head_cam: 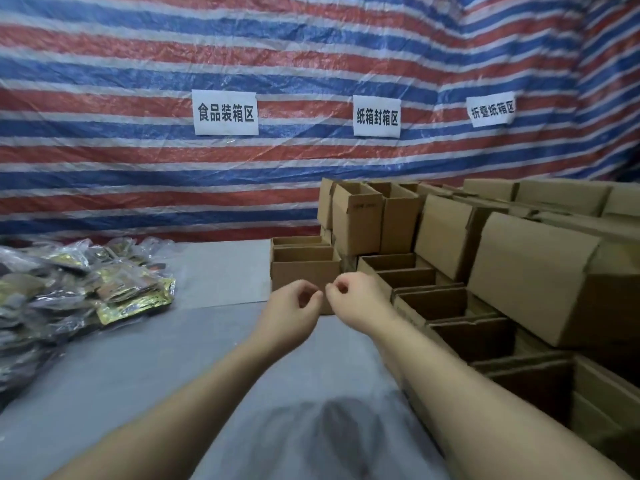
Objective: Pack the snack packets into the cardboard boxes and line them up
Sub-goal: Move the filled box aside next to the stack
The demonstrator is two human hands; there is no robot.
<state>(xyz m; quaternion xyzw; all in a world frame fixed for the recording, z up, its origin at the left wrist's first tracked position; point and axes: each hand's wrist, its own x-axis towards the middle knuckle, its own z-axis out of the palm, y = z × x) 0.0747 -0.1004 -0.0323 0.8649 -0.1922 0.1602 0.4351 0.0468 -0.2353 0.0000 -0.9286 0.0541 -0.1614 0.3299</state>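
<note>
Over at the left edge of the frame sits the heap of snack packets (pixel 86 289) — foil and clear wrappers piled loose on the grey worktop (pixel 156 368), none of them in hand. Moving to the centre: the left hand (pixel 291 308) hovers with fingers loosely curled, thumb near fingertips, and nothing visible between them. Just beside it, almost touching, the right hand (pixel 356 297) is in the same loose curl, also holding nothing I can make out. Both hang right in front of a small open cardboard box (pixel 304 268), its top flaps down and its inside hidden from this angle.

To the right, a row of open boxes (pixel 429 299) runs toward the lower right of the frame, with closed boxes (pixel 540 275) stacked behind.

My read — this is a between-packets beat: box ready, hands free. The next move likely calls for a reach across to the left pile, a pinch on one slippery packet, then a carry back to the box.
</note>
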